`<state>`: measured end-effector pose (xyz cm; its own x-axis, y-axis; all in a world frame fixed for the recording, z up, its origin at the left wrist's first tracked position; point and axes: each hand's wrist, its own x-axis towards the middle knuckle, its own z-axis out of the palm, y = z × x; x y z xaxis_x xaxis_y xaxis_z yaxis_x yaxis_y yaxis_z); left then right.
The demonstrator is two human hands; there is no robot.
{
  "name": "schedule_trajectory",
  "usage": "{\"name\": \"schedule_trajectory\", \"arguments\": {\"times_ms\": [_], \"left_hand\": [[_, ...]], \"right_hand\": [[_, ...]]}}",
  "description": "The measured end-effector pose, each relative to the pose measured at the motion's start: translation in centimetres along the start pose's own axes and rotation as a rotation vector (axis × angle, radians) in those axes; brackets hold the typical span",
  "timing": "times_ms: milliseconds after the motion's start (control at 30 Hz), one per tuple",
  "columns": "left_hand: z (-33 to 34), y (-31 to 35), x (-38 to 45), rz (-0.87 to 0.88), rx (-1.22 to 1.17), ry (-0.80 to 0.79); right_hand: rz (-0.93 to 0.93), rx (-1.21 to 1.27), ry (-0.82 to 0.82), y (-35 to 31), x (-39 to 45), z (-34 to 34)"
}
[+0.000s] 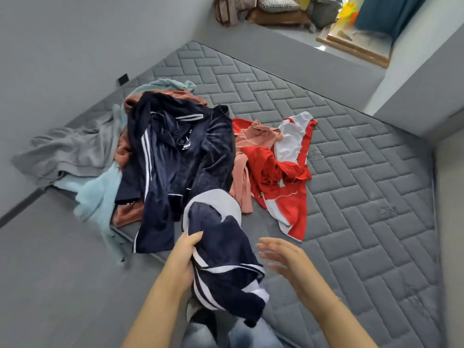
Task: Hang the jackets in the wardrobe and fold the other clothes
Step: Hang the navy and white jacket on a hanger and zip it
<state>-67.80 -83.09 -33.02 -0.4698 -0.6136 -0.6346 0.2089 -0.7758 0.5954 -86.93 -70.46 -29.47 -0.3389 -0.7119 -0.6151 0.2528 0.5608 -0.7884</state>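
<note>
My left hand (184,257) grips a navy garment with white stripes and a grey lining (221,249), held up bunched over the near edge of the grey quilted mattress (351,184). My right hand (283,257) hovers just right of that garment, fingers spread and blurred, holding nothing. A second navy striped garment (175,156) lies spread on the mattress behind it. To its right lie a red and white jacket (283,177) and a salmon pink garment (248,146). No wardrobe is in view.
A grey cloth (67,154), a light blue cloth (100,199) and a rust brown cloth (125,151) lie heaped at the mattress's left corner. A window ledge at the back holds piled bags and cushions (271,11). Grey floor lies to the left.
</note>
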Motion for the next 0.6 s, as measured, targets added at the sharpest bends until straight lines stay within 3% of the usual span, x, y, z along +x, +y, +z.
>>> {"name": "schedule_trajectory", "arguments": {"times_ms": [167, 333, 400, 500, 600], "left_hand": [[2.3, -2.3, -5.4, 0.130, 0.284, -0.291], [4.9, -3.5, -10.0, 0.394, 0.583, -0.164], [6.0, -4.8, -12.4, 0.269, 0.468, -0.141], [7.3, -9.2, -17.1, 0.353, 0.316, -0.095], [8.2, -13.5, -20.8, 0.436, 0.442, 0.056]], "right_hand": [[-0.036, 0.000, -0.224, -2.0, -0.3, 3.7], [-0.155, 0.035, -0.187, -1.0, -2.1, 1.7], [-0.128, 0.019, -0.264, 0.1, -3.4, 0.1], [0.013, 0.065, -0.387, 2.1, -5.8, -1.2], [0.213, 0.167, -0.452, 3.4, -8.5, -1.3]]}}
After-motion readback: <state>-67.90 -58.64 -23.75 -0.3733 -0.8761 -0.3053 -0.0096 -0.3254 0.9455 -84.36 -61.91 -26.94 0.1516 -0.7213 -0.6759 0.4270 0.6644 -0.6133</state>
